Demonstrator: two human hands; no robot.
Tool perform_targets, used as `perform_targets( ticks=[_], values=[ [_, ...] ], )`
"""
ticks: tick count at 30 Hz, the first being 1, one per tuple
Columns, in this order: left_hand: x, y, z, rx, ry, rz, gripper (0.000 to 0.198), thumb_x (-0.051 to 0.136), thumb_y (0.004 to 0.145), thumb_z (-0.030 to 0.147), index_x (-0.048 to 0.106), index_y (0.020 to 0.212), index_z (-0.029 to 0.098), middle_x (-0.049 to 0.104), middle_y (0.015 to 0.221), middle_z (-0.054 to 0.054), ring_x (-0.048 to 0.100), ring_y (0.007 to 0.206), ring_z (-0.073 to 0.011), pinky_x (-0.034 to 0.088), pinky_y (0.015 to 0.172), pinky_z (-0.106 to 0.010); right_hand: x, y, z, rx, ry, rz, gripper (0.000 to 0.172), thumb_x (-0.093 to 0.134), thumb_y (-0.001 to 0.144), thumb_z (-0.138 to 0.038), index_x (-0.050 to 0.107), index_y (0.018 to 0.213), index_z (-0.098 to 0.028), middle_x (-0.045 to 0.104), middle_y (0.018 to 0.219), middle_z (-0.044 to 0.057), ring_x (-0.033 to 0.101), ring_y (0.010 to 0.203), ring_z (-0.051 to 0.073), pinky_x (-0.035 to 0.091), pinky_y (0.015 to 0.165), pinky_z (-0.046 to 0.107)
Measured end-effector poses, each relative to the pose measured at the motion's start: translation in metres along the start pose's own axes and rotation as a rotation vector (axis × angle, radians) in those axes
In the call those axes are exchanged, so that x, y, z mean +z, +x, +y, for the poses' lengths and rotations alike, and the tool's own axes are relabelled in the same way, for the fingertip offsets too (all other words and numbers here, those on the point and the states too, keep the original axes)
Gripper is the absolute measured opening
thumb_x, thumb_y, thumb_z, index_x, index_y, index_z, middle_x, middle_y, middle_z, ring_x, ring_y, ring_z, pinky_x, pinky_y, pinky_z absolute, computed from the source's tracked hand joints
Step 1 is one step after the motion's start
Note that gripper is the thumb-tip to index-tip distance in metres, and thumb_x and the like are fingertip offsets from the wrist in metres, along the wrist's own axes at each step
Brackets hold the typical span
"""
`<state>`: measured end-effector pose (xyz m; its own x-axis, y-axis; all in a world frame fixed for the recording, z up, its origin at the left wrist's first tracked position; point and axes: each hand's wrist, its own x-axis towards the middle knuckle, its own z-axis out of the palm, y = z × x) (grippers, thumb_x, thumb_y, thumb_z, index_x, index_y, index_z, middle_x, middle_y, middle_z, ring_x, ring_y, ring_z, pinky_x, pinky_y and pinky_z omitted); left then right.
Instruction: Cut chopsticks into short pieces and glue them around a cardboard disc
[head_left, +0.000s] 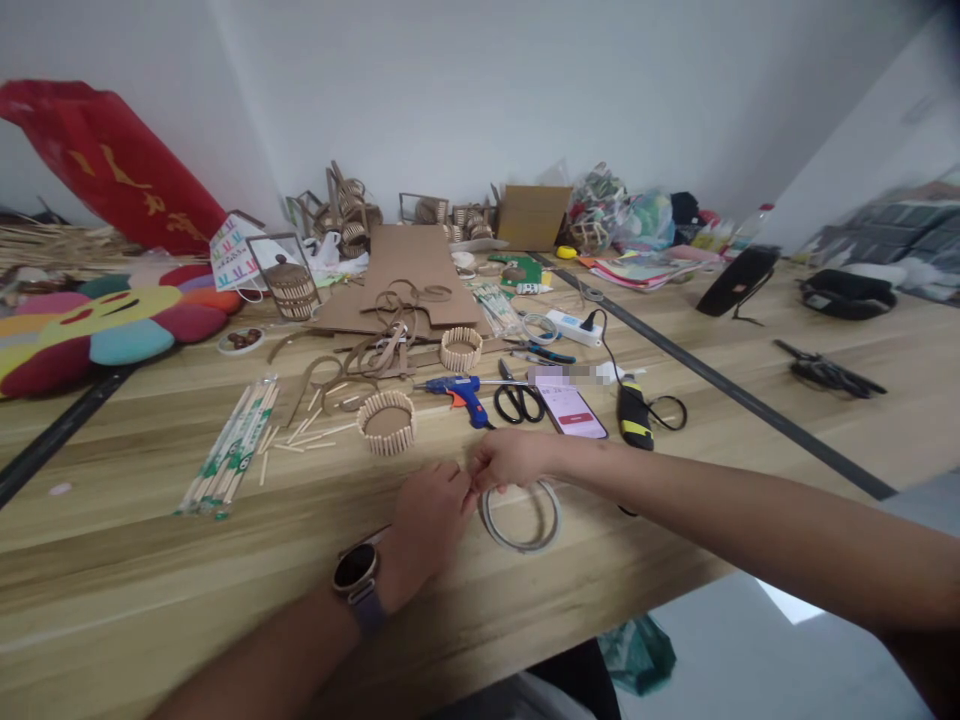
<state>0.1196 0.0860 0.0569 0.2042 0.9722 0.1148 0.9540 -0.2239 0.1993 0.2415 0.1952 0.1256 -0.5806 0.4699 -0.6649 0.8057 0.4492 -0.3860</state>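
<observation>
My left hand (433, 505), with a watch (355, 568) on its wrist, has its fingers closed and meets my right hand (510, 458) above the wooden table (285, 560). The right hand's fingers are pinched together; what lies between the fingertips is too small to make out. A pale ring of tape (556, 520) rests just under the right hand. Beyond the hands are a blue glue gun (466, 392), black scissors (519, 400) and a phone (568, 405). Two round stick-walled pieces, one nearer (387, 424) and one farther (460, 349), stand behind on the left.
Wrapped chopsticks (232, 445) and loose sticks lie to the left. Cardboard (409, 265) and curled strips are farther back. A power strip (574, 328) and a yellow-black cutter (635, 415) are right of centre. A flower cushion (127, 325) sits far left, a black speaker (739, 280) at right.
</observation>
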Motion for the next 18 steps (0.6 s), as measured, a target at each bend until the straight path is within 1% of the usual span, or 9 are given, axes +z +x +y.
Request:
perform_targets(
  ticks=[3, 9, 13, 16, 18],
  values=[
    [0.000, 0.001, -0.001, 0.007, -0.013, -0.004, 0.017, 0.055, 0.095, 0.018, 0.070, 0.087, 0.016, 0.071, 0.088, -0.008, 0.065, 0.086, -0.0237, 0.046, 0.071, -0.034, 0.001, 0.000, 0.001, -0.010, 0.001, 0.021, 0.018, 0.063, 0.078, -0.025, 0.077, 0.079, -0.015, 0.060, 0.060, -0.002, 0.050, 0.056, 0.011, 0.035, 0.051, 0.020],
    [-0.003, 0.000, -0.001, 0.005, -0.033, 0.009, 0.018, 0.051, 0.095, 0.015, 0.069, 0.092, 0.016, 0.071, 0.091, -0.008, 0.065, 0.089, -0.0243, 0.046, 0.072, -0.034, 0.003, -0.003, -0.002, -0.044, 0.015, 0.041, 0.018, 0.064, 0.076, -0.025, 0.078, 0.079, -0.015, 0.061, 0.062, 0.000, 0.053, 0.061, 0.013, 0.036, 0.053, 0.021],
    [-0.002, 0.001, -0.002, -0.014, -0.059, 0.001, 0.018, 0.051, 0.095, 0.016, 0.069, 0.097, 0.016, 0.071, 0.094, -0.009, 0.065, 0.091, -0.0245, 0.047, 0.075, -0.035, 0.002, -0.008, -0.004, -0.074, 0.037, 0.055, 0.018, 0.062, 0.078, -0.024, 0.078, 0.080, -0.016, 0.064, 0.065, 0.000, 0.054, 0.061, 0.013, 0.037, 0.053, 0.021],
    [0.001, 0.003, -0.006, -0.026, -0.086, -0.016, 0.018, 0.051, 0.095, 0.016, 0.069, 0.096, 0.017, 0.071, 0.095, -0.009, 0.065, 0.092, -0.0251, 0.048, 0.077, -0.036, 0.003, -0.011, -0.005, -0.102, 0.043, 0.058, 0.015, 0.062, 0.078, -0.020, 0.076, 0.076, -0.016, 0.062, 0.062, 0.000, 0.053, 0.062, 0.012, 0.036, 0.053, 0.020],
    [0.002, 0.004, -0.008, -0.032, -0.092, -0.026, 0.016, 0.052, 0.094, 0.016, 0.068, 0.092, 0.017, 0.071, 0.093, -0.009, 0.065, 0.092, -0.0252, 0.049, 0.077, -0.036, 0.004, -0.013, -0.006, -0.124, 0.043, 0.063, 0.014, 0.062, 0.078, -0.019, 0.075, 0.074, -0.015, 0.060, 0.061, -0.001, 0.053, 0.062, 0.012, 0.036, 0.053, 0.020]
  ],
)
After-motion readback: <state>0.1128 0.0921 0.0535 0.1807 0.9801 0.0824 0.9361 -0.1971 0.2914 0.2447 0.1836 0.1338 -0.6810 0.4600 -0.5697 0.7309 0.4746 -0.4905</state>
